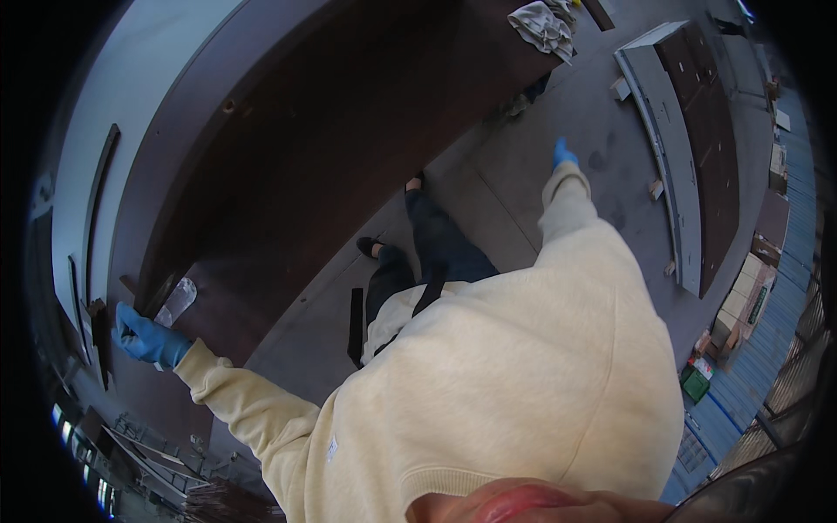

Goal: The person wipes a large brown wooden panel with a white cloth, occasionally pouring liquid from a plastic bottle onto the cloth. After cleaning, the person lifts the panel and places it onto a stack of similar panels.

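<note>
The person stands beside a large dark brown door panel [331, 131] that lies flat and raised above the grey floor [540, 166]. The left hand [144, 336], in a blue glove, sits at the near corner of the panel with its fingers curled together around a clear plastic bottle [177, 301], whose top points in toward the panel's surface. The right hand [564, 153], also gloved in blue, hangs away from the panel over the floor on the end of a cream sleeve; it is seen from behind, so whether its fingers are apart or together cannot be told, and nothing shows in it.

A crumpled grey rag [542, 26] lies on the far end of the panel, well apart from both hands. Beyond the panel, across the floor, a second brown door in a grey frame [689, 131] lies flat.

Judging by this, the work on the panel looks barely begun: the bottle is in hand at the corner, the rag is untouched, and the panel's surface shows no clear wet patch.
</note>
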Demonstrator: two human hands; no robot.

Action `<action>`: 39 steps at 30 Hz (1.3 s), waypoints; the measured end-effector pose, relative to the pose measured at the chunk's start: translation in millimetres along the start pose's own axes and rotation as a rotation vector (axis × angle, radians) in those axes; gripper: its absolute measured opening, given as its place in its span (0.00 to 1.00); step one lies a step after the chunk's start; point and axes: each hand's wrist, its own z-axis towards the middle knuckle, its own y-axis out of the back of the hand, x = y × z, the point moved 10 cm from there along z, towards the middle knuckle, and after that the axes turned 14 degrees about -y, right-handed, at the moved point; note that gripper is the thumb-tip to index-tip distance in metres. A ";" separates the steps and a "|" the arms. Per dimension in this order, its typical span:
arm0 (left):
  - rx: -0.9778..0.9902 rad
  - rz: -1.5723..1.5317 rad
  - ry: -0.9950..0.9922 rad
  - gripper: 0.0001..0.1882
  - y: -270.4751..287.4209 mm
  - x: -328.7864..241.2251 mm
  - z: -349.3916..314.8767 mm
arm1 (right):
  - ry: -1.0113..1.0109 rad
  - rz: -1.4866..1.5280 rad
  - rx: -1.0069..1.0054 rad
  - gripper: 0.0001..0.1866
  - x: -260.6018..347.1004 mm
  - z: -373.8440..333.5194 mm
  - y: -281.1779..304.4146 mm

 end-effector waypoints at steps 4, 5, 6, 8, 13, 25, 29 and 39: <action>-0.235 -0.411 0.341 0.40 2.7 10.6 -72.9 | 0.412 0.849 0.281 0.40 2.3 25.9 -44.1; -0.244 -0.376 0.363 0.35 32.7 11.2 -74.4 | 0.388 1.020 0.525 0.42 32.7 -45.3 -68.2; -0.263 -0.365 0.420 0.31 63.1 31.1 -85.9 | 0.353 1.174 0.728 0.44 64.1 -135.3 -37.9; -0.240 -0.562 0.606 0.11 87.4 118.4 -143.8 | 0.480 1.402 1.059 0.50 96.5 -224.9 39.4; -0.344 -0.765 1.413 0.14 94.1 192.5 -351.7 | 0.254 1.568 1.417 0.32 111.1 -288.0 70.8; -0.064 -0.455 1.412 0.17 32.3 218.5 -443.6 | 0.233 0.339 0.516 0.19 81.5 -179.7 26.5; -0.068 0.075 1.383 0.28 25.4 124.6 -383.4 | 0.695 0.145 -0.264 0.21 123.4 -167.8 130.2; 0.536 0.112 -0.450 0.35 -228.2 -154.5 -203.4 | 1.181 0.248 -0.730 0.22 303.5 -106.0 161.3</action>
